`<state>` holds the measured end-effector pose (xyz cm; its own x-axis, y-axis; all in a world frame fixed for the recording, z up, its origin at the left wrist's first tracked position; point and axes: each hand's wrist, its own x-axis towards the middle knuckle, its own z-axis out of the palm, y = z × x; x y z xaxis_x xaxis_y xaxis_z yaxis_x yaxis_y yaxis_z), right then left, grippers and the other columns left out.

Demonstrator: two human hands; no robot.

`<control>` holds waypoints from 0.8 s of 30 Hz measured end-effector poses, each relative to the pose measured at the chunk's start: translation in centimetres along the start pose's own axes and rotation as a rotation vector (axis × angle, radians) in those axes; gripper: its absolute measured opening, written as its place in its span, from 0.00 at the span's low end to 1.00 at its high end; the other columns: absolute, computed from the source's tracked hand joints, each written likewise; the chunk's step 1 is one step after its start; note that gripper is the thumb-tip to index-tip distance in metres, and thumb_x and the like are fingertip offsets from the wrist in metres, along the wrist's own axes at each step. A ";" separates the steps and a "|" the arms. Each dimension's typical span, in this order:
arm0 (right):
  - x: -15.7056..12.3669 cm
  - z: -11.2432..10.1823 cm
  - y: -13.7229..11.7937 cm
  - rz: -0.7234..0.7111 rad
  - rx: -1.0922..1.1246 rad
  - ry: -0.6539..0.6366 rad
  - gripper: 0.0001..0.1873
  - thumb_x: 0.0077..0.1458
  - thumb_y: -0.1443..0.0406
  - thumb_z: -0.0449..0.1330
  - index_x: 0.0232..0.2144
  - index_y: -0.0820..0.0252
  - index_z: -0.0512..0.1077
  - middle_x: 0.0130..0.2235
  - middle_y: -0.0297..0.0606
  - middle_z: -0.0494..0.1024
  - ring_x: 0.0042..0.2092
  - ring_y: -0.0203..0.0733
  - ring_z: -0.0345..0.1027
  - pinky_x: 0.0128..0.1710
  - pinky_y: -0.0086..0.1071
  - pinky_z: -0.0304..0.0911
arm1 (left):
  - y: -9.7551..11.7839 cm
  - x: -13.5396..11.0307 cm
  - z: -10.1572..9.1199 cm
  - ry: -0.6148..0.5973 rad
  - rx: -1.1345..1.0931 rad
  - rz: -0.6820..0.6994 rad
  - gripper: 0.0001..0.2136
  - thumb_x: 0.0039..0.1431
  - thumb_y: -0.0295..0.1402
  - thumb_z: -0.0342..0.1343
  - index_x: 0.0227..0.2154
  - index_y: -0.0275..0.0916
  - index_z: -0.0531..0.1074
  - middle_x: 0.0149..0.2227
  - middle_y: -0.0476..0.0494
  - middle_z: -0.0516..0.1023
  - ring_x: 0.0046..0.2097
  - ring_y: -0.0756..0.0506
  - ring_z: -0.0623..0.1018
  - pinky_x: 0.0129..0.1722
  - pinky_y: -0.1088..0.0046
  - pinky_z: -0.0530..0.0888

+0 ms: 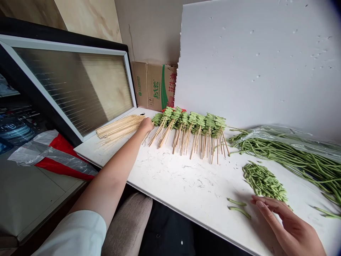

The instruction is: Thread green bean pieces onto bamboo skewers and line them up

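Note:
My left hand is stretched far out to the left end of a row of green bean skewers. Its fingers are closed, and a thin stick sticks out below them; the hand hides most of what it grips. Beside it lies a bundle of bare bamboo skewers. My right hand hovers over the table's right part with nothing visible in it, its fingers stretched out. Just beyond its fingertips is a heap of cut green bean pieces. Two loose bean pieces lie to its left.
Long uncut beans lie partly under clear plastic at the right. A white foam board and a cardboard box stand behind the white table. A framed glass panel leans at the left.

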<state>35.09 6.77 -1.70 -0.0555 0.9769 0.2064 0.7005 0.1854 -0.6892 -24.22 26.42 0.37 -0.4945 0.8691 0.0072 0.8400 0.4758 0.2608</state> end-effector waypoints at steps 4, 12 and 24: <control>0.0 0.1 1.9 -0.010 -0.003 -0.007 0.23 0.55 0.42 0.62 0.40 0.47 0.85 0.51 0.41 0.86 0.54 0.62 0.79 0.60 0.53 0.71 | 0.3 -0.4 -0.2 0.008 0.000 -0.025 0.20 0.53 0.38 0.69 0.47 0.36 0.78 0.49 0.27 0.84 0.51 0.34 0.83 0.48 0.66 0.76; 0.0 -0.7 -0.8 0.009 -0.021 0.029 0.26 0.54 0.41 0.60 0.37 0.51 0.85 0.48 0.43 0.87 0.51 0.60 0.81 0.53 0.49 0.73 | 0.6 -1.7 -1.6 0.068 0.053 -0.049 0.17 0.57 0.38 0.67 0.47 0.35 0.79 0.50 0.22 0.83 0.52 0.28 0.82 0.49 0.60 0.77; 0.0 -0.4 -1.0 0.012 0.039 -0.009 0.24 0.55 0.42 0.62 0.37 0.52 0.85 0.47 0.43 0.86 0.52 0.59 0.79 0.67 0.54 0.62 | 1.5 -2.7 -2.9 0.039 0.137 -0.041 0.23 0.52 0.38 0.70 0.51 0.36 0.78 0.52 0.23 0.82 0.53 0.27 0.81 0.49 0.59 0.78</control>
<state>34.71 6.53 -0.74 -0.0536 0.9799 0.1921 0.6727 0.1776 -0.7183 -22.29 24.35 3.53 -0.5350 0.8440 0.0378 0.8403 0.5270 0.1273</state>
